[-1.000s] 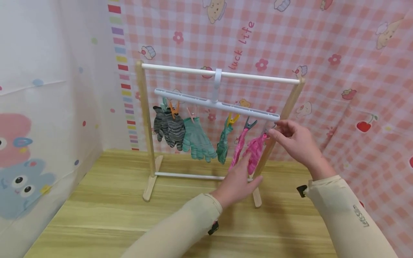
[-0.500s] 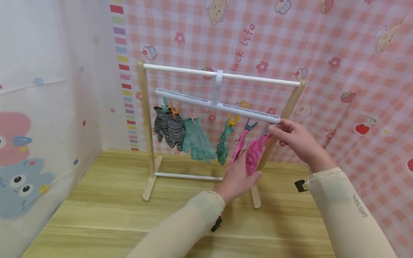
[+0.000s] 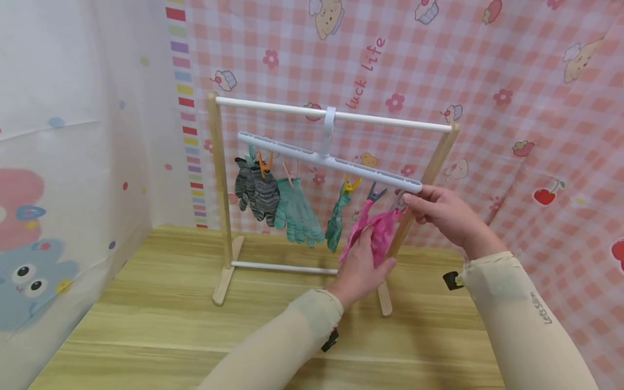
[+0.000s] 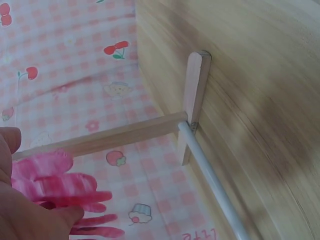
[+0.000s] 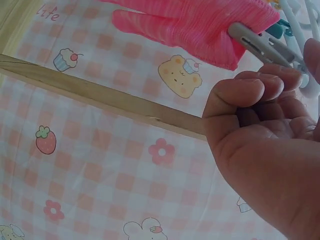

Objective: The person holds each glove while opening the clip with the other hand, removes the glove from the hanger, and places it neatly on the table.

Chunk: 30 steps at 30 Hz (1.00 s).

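A pale blue-grey hanger (image 3: 327, 160) hangs tilted, its right end lower. Beneath it, colored clothespins hold several small knit gloves. My right hand (image 3: 446, 216) is at the hanger's right end; its thumb and curled fingers pinch a light grey clothespin (image 5: 262, 45), which bites the cuff of the rightmost pink glove (image 5: 195, 27). My left hand (image 3: 359, 271) touches the pink gloves from below, fingers against the fabric and thumb held apart. Another pink glove (image 3: 355, 230) hangs from a dark teal clothespin (image 3: 377, 193). The left fingers partly cover the pink gloves.
A wooden rack with a white top rail (image 3: 273, 106) carries the hanger and stands on a wood-grain table (image 3: 146, 325). Further left hang a green glove (image 3: 297, 214), another green glove (image 3: 335, 222) and grey striped gloves (image 3: 258, 192). A checked cloth (image 3: 536, 108) backs the scene.
The left hand has moved up against the pink gloves, and they have shifted slightly left. The right hand has closed round the grey clothespin, and the hanger's right end has dipped lower.
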{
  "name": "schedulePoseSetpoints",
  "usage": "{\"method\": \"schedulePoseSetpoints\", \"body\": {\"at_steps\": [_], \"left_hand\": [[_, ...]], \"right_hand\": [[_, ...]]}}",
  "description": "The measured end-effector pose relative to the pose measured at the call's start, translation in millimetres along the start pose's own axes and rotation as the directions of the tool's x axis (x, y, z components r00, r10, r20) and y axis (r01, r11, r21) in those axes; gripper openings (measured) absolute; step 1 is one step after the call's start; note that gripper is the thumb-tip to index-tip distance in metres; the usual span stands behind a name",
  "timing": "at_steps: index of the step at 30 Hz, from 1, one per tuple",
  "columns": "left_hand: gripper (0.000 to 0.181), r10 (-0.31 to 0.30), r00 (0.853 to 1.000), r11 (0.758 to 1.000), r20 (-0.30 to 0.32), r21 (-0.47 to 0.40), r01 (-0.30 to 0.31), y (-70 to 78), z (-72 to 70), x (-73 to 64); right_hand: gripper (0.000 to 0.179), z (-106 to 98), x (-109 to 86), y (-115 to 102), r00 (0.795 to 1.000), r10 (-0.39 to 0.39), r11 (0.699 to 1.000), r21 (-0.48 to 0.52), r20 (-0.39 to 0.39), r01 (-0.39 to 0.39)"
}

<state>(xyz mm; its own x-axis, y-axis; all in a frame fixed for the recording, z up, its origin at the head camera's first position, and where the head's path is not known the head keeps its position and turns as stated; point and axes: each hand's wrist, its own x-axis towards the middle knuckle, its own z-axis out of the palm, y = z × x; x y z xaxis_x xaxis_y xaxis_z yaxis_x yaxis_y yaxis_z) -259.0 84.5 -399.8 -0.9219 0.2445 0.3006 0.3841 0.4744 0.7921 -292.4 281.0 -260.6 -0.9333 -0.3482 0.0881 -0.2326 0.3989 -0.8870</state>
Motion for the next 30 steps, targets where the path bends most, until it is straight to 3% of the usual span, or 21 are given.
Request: {"method": "schedulePoseSetpoints", "body": {"at_steps": [4, 11, 16, 20, 22, 26, 30], "left_hand": [[0.083, 0.02, 0.998, 1.0, -0.064, -0.017, -0.021, -2.6, -0.4, 0.1], [0.048, 0.093, 0.985, 0.996, -0.147, 0.024, -0.091, -7.3, -1.4, -1.9], [0.028, 0.153, 0.978, 0.988, -0.145, 0.012, -0.153, -10.8, -6.9, -8.7], [0.025, 0.142, 0.983, 0.987, -0.112, -0.057, -0.149, -15.1, -11.7, -13.2], [0.022, 0.138, 0.985, 0.987, -0.105, -0.072, -0.146, -17.0, -14.0, -14.7], [0.017, 0.181, 0.975, 0.983, -0.126, -0.011, -0.184, -19.7, -19.2, -18.8], [0.018, 0.216, 0.966, 0.976, -0.141, 0.02, -0.215, -22.1, -24.6, -24.7]], "right_hand": [[0.02, 2.1, 0.4, 1.1, 1.0, -0.014, 1.0, 0.008, 0.016, 0.014], [0.021, 0.9, -0.8, 5.6, 0.995, -0.073, 0.997, 0.009, 0.062, 0.072], [0.015, -1.5, -4.4, 6.5, 0.987, -0.121, 0.992, -0.013, 0.103, 0.123], [0.018, -2.6, -6.9, 4.8, 0.98, -0.137, 0.989, -0.042, 0.145, 0.145], [0.024, -2.6, -6.9, 4.3, 0.971, -0.15, 0.987, -0.029, 0.187, 0.158], [0.028, -1.8, -4.4, 5.3, 0.937, -0.195, 0.981, 0.039, 0.291, 0.192], [0.028, 0.6, -2.8, 6.8, 0.914, -0.232, 0.973, 0.095, 0.333, 0.213]]}}
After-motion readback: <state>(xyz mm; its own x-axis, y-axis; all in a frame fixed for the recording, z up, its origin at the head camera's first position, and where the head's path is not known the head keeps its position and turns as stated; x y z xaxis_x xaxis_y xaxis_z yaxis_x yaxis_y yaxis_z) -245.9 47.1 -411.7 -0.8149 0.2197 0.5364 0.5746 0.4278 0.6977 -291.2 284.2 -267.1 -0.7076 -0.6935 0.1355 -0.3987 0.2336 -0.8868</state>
